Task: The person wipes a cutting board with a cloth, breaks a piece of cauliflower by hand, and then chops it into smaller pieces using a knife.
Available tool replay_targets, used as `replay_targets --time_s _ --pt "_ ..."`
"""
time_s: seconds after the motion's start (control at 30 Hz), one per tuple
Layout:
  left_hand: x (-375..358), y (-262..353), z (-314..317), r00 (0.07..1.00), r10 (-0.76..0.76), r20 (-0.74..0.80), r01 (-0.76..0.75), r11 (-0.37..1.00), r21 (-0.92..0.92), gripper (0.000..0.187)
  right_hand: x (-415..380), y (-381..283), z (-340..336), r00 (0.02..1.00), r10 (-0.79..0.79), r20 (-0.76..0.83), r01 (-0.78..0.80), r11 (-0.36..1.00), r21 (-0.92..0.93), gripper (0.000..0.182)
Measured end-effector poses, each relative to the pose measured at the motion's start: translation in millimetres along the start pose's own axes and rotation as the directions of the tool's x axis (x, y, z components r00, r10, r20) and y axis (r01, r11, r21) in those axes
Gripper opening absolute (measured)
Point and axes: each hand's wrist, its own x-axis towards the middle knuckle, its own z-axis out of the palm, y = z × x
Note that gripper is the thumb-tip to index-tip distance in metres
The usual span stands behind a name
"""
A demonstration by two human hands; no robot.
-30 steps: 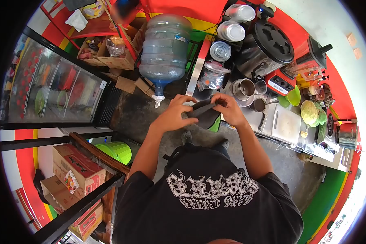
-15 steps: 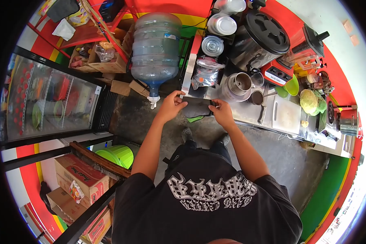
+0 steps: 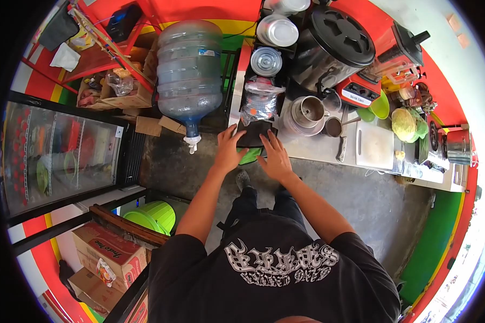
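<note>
At the counter's near edge lies a dark, flat, cloth-like item, with a bit of green showing below it. My left hand touches its left side with fingers spread. My right hand rests at its lower right edge, fingers apart and extended. Just beyond the dark item sits a clear plastic-wrapped stack. To the right on the steel counter stand a metal cup and a smaller dark-filled cup.
A large water bottle with a white tap is at left. A knife lies beside a white cutting board. Further right is a cabbage. A glass-door fridge and a green bin stand left.
Both hands have loosened from the dark item's edges, their fingers now spread against it. The item sits closer to the wrapped stack. The view has shifted slightly right.
</note>
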Motion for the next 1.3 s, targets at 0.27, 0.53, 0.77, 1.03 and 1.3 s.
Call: replay_targets --time_s 0.27,0.53,0.77,1.03,1.3 --pt "7.6 0.5 19.3 0.998 -0.046 -0.047 0.057 0.965 0.255 0.067 19.6 18.8 12.9 1.000 -0.013 0.006 0.013 0.995 -0.097 0.083" --pt "-5.7 15.6 28.4 0.978 0.056 -0.200 -0.019 0.983 0.182 0.054 -8.5 24.2 -2.3 0.998 0.003 -0.057 -0.004 1.000 -0.024 0.075" --pt "-31.6 75.8 59.3 0.973 0.116 -0.201 -0.121 0.993 -0.009 0.030 -68.3 75.9 -42.4 0.972 -0.007 -0.235 0.033 0.994 0.105 0.030" --pt "-20.5 152.7 120.9 0.951 0.302 -0.071 -0.309 0.942 -0.129 0.020 -155.6 163.0 -104.2 0.908 0.247 -0.338 -0.166 0.954 0.251 0.022" --pt "-4.1 247.9 205.2 0.891 0.391 0.231 -0.335 0.910 -0.245 0.018 -251.7 266.4 -169.7 0.820 0.419 -0.389 -0.267 0.882 0.389 0.023"
